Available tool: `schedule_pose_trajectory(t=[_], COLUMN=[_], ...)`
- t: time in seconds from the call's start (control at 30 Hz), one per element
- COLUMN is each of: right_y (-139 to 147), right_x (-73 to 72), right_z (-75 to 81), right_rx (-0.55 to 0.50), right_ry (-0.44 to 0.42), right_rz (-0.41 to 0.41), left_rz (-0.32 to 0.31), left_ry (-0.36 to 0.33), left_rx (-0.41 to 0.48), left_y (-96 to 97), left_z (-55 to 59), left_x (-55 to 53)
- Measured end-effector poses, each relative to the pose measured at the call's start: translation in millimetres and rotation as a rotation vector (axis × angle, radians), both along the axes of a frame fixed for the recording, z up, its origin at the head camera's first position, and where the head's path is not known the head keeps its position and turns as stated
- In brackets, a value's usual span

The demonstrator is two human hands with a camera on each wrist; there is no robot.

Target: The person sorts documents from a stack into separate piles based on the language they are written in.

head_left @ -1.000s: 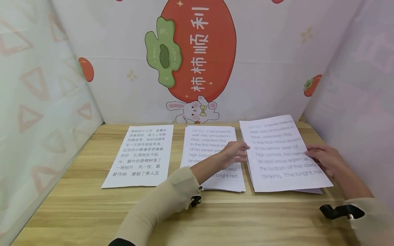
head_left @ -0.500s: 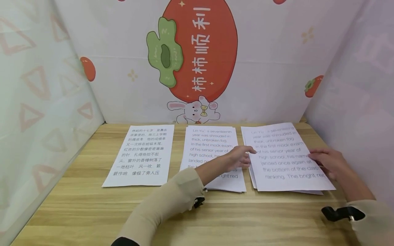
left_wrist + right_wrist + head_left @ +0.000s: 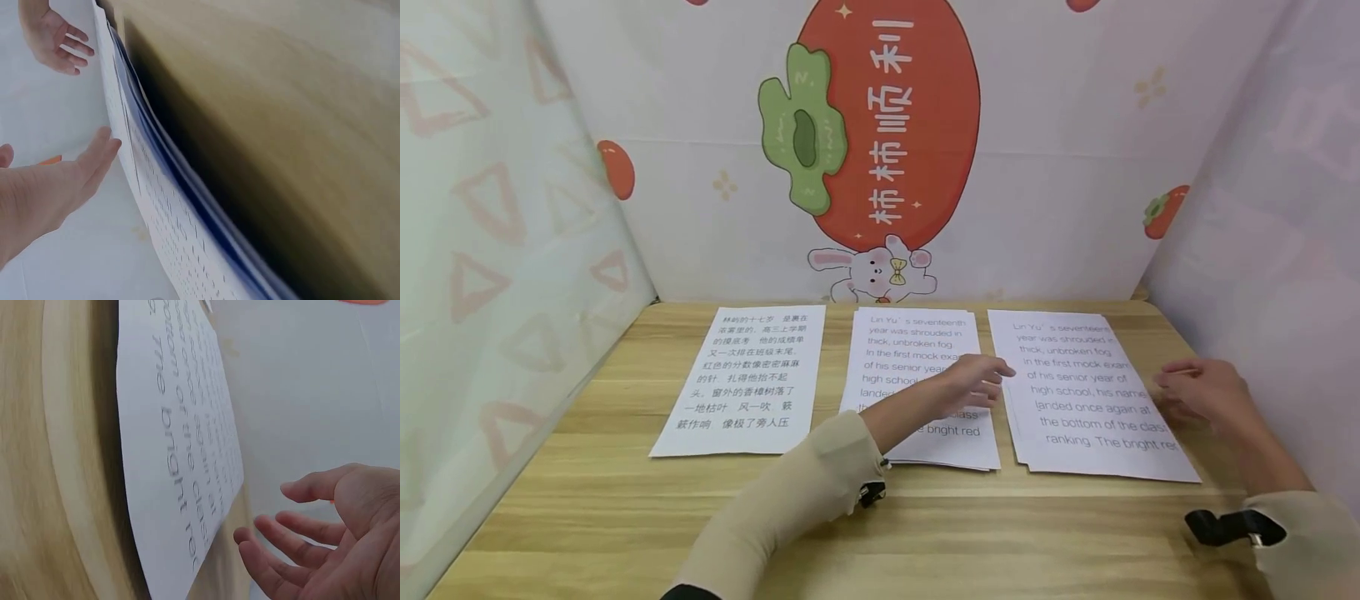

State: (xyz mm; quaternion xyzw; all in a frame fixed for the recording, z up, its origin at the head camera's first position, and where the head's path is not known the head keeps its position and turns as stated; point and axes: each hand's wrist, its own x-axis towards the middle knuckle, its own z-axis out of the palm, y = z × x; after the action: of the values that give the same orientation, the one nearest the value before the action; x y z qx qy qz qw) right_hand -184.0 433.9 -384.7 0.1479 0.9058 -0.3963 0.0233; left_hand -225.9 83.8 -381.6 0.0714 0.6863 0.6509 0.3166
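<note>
the right-hand stack of english-printed sheets lay flat on the wood-grain table, between the person's two hands. its top sheet began "lin yu's seventeenth" and sat slightly askew, so that a strip of a sheet beneath showed along the left edge and at the near left corner.

the left hand was at the stack's left edge with its fingers loosely extended and held nothing; whether the fingertips touched the paper could not be told. the right hand was just beside the right edge, fingers spread and gently bent, thumb apart from them, likewise holding nothing; the right wrist view showed a gap between its fingers and the paper.

the middle stack of english-printed sheets lay next to it, its edges not quite aligned, and the left hand and forearm crossed over it, hiding some of its lines. farther left, well apart from both hands, the chinese-printed sheet lay flat.

both arms wore beige sleeves, with a black strap at the right wrist. behind the table stood a white backdrop printed with a large red persimmon and a rabbit below it.
</note>
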Motion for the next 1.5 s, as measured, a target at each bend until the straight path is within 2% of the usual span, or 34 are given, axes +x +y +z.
schedule_pose_trajectory(t=[0.13, 0.3, 0.47, 0.57, 0.7, 0.83, 1.1, 1.33, 1.5], right_y=[-19.1, -51.9, -81.4, -96.1, -115.3, -134.5, -161.2, -167.9, -168.6], right_x=[-3.7, -11.1, -18.5, -22.9, -28.3, -35.3, -42.4, -42.1, -42.9], right_z=[2.7, 4.0, 3.1, 0.8, -3.0, -6.7, -10.1, -8.9, -6.7], right_rx=[0.046, -0.008, -0.067, -0.093, -0.139, -0.268, -0.472, -0.526, -0.55], right_ry=[0.04, 0.057, 0.072, 0.089, 0.095, 0.049, -0.091, -0.129, -0.139], right_rz=[0.075, 0.165, 0.244, 0.287, 0.33, 0.356, 0.343, 0.321, 0.321], left_rz=[0.01, 0.015, 0.054, 0.09, 0.139, 0.177, 0.264, 0.347, 0.361], left_ry=[0.084, 0.174, 0.219, 0.213, 0.172, 0.133, 0.091, 0.086, 0.071], left_rx=[-0.081, -0.188, -0.265, -0.282, -0.241, -0.209, -0.181, -0.224, -0.249], left_y=[-13.0, -36.2, -63.8, -78.6, -95.4, -111.3, -149.6, -175.3, -184.5], left_z=[-0.5, -0.5, 1.6, 2.9, 3.0, 0.7, 1.6, 3.5, 2.7], left_x=[-5.0, -9.9, -11.9, -13.6, -16.7, -19.0, -19.2, -18.5, -18.6])
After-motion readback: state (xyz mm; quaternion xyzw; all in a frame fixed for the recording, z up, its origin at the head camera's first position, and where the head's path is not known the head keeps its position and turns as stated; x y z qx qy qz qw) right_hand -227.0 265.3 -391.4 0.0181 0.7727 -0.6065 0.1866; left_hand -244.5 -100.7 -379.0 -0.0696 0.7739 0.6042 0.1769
